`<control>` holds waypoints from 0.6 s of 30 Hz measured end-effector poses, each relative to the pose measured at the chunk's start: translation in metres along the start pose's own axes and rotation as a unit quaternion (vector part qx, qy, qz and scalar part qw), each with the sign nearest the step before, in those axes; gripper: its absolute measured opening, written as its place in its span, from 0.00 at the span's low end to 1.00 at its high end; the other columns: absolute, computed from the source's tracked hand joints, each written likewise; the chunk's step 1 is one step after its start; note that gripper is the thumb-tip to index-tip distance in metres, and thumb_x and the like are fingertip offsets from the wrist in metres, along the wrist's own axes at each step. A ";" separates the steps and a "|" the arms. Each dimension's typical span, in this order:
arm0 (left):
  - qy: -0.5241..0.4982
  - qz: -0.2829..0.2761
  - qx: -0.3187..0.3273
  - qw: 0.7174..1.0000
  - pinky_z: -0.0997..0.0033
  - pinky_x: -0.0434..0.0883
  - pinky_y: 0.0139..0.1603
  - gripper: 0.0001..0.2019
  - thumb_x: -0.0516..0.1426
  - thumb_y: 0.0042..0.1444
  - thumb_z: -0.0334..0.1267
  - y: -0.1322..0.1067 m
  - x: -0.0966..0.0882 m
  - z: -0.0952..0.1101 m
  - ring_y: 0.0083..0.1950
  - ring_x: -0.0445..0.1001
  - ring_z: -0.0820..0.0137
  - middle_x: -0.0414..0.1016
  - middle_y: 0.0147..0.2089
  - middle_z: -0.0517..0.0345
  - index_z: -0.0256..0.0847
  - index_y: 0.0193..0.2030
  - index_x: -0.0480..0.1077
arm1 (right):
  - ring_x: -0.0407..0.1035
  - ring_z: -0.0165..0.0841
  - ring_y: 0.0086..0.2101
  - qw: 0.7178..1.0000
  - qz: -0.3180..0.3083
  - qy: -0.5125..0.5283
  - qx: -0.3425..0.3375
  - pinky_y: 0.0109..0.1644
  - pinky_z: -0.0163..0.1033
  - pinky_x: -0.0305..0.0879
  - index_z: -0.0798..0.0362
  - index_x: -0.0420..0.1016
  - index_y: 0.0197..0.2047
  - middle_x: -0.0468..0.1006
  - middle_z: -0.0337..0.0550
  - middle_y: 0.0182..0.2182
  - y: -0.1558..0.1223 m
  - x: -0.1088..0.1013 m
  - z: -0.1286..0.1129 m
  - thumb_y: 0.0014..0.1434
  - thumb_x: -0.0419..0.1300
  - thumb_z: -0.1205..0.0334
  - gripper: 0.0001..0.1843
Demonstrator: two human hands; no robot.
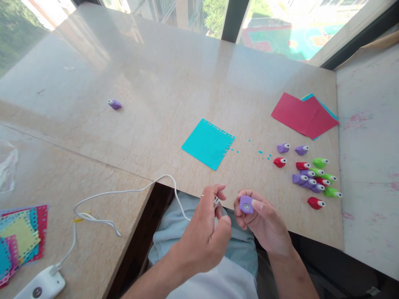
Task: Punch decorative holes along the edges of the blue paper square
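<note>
My right hand (264, 222) grips a purple craft paper punch (246, 204), its flat base with a round metal die facing up and my thumb on its edge. Close by on its left, my left hand (205, 232) has curled fingers around a small whitish piece (216, 200), mostly hidden; its kind cannot be made out. Beyond both hands, a turquoise paper square (207, 145) lies on the table, with punched holes along its upper right edge. Small turquoise scraps (260, 152) are scattered to the right of it.
Several purple, red and green punches (314, 203) cluster at right, below red paper sheets (296, 114). One purple punch (115, 104) stands far left. A white cable (124, 191) runs from a white power bank (46, 284) past punched colored sheets (26, 232) and disappears behind my left arm.
</note>
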State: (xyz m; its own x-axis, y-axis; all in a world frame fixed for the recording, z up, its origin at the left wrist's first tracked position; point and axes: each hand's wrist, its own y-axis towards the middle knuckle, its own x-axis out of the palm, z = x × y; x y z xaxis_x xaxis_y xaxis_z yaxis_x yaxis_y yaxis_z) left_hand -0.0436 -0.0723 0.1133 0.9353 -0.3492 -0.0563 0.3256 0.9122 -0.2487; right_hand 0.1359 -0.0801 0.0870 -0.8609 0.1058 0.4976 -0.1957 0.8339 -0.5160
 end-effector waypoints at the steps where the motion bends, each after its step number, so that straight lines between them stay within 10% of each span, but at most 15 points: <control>1: -0.006 -0.002 0.022 1.000 0.67 0.70 0.43 0.21 0.47 0.66 0.34 -0.001 -0.003 0.000 0.39 0.68 0.70 0.66 0.52 0.48 0.39 0.64 0.57 | 0.67 0.28 0.24 1.000 0.001 0.004 -0.006 0.26 0.32 0.62 0.54 0.74 0.41 0.75 0.43 0.28 0.000 0.000 -0.001 0.59 0.62 0.50 0.15; 9: -0.051 0.013 0.099 0.994 0.75 0.70 0.35 0.24 0.47 0.71 0.41 0.000 -0.006 -0.017 0.29 0.70 0.76 0.76 0.40 0.55 0.42 0.71 0.52 | 0.66 0.32 0.26 0.999 0.019 -0.024 -0.028 0.28 0.35 0.63 0.54 0.74 0.43 0.76 0.44 0.29 0.001 0.001 -0.005 0.60 0.62 0.50 0.16; 14: -0.089 0.073 -0.026 0.993 0.78 0.71 0.30 0.09 0.56 0.66 0.42 -0.003 -0.002 -0.008 0.25 0.74 0.75 0.78 0.29 0.60 0.39 0.46 0.69 | 0.67 0.32 0.27 0.998 0.006 -0.039 -0.048 0.30 0.36 0.63 0.53 0.75 0.43 0.76 0.44 0.29 0.001 0.003 -0.005 0.61 0.61 0.51 0.15; 18: 0.029 0.074 0.024 0.997 0.79 0.70 0.30 0.05 0.59 0.63 0.37 0.000 -0.004 0.003 0.26 0.76 0.74 0.79 0.27 0.60 0.41 0.38 0.76 | 0.68 0.32 0.28 0.997 -0.001 -0.061 -0.055 0.32 0.37 0.64 0.52 0.75 0.44 0.76 0.43 0.30 0.001 0.005 -0.007 0.61 0.62 0.50 0.15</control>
State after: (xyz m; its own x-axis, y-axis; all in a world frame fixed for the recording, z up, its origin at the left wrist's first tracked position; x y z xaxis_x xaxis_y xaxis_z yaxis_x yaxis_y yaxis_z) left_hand -0.0472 -0.0705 0.1169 0.9646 -0.2203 -0.1453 0.1918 0.9634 -0.1873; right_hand 0.1346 -0.0750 0.0940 -0.9128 0.0423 0.4063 -0.1512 0.8890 -0.4323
